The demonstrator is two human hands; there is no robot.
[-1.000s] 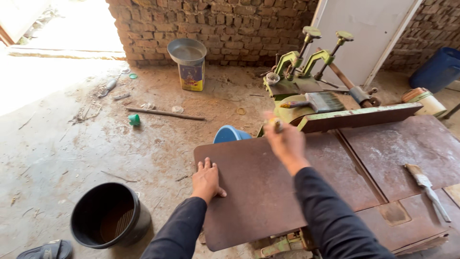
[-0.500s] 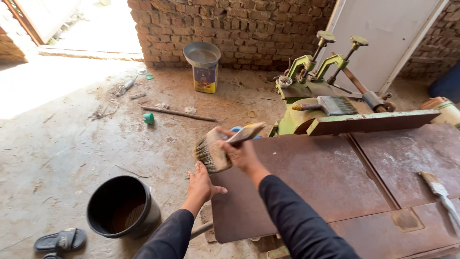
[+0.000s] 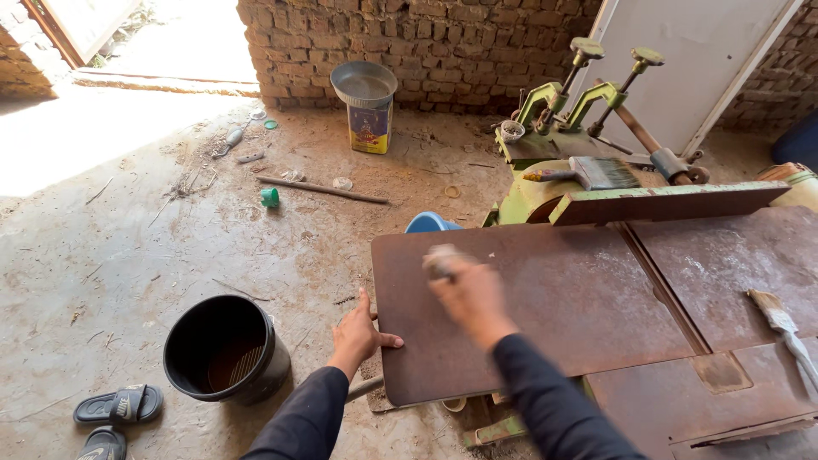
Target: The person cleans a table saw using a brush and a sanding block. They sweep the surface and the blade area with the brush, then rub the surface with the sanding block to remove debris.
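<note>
Gripping a brush (image 3: 441, 260), the right hand (image 3: 473, 294) crosses the brown board (image 3: 545, 298).

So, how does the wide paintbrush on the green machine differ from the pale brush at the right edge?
The wide paintbrush has dark bristles and rests up on the green machine; the pale paint-crusted brush is narrower and lies on the brown board. Neither is held: the left hand presses a board edge, the right hand is blurred.

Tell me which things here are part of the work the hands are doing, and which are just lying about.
In use:
brown board, steadied at its edge by the left hand
blurred brush head in the right hand

Lying about:
black bucket
sandals
paint tin
green cup
spare brush
</note>
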